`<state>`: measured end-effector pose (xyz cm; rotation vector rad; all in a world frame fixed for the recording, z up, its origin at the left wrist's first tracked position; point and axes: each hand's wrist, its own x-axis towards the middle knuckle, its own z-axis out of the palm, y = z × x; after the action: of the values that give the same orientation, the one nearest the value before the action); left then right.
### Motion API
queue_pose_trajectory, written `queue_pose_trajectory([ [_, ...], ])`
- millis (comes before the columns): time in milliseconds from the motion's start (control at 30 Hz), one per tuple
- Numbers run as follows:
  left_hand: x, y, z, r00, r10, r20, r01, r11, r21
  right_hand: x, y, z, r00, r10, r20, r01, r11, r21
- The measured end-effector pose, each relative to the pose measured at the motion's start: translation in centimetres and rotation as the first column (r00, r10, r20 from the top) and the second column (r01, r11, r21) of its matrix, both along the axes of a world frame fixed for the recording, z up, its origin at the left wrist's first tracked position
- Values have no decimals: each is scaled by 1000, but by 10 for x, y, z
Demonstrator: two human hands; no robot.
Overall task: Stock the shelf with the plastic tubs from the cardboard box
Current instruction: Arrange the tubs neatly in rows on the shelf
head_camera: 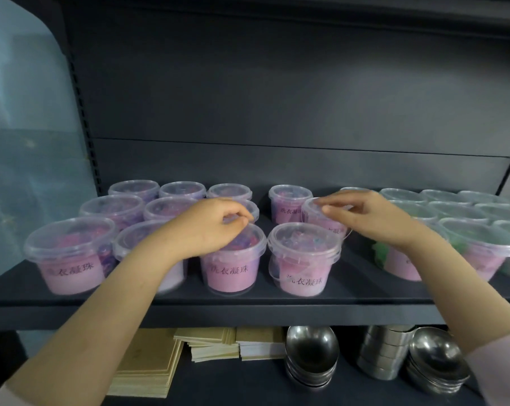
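Several clear plastic tubs with pink labels stand in rows on the dark shelf [189,297]. My right hand [374,218] grips the lid rim of one tub [321,222], which is tilted in the second row behind a front tub [303,259]. My left hand [215,227] hovers over the lid of another front-row tub [230,265]. Its fingers are curled toward the thumb, and motion blur hides whether they pinch anything. The cardboard box is out of view.
More tubs with green contents [476,247] fill the shelf's right side. On the lower shelf lie stacks of tan paper sheets [148,364], and to their right are stacked steel bowls [311,356] and steel tins [385,353]. A dark gap of bare shelf runs between the pink tub columns.
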<state>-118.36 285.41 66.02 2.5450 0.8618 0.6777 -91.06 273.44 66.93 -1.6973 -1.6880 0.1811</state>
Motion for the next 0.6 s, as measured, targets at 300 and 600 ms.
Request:
queue_pose_trajectory([
  [300, 52, 25, -2, 926, 164, -340, -132, 985, 115, 62, 52, -3, 938, -188, 292, 290, 887, -359],
  [600, 55, 29, -18, 907, 221, -359, -168, 971, 172, 36, 68, -6, 967, 90, 237, 1, 934, -357],
])
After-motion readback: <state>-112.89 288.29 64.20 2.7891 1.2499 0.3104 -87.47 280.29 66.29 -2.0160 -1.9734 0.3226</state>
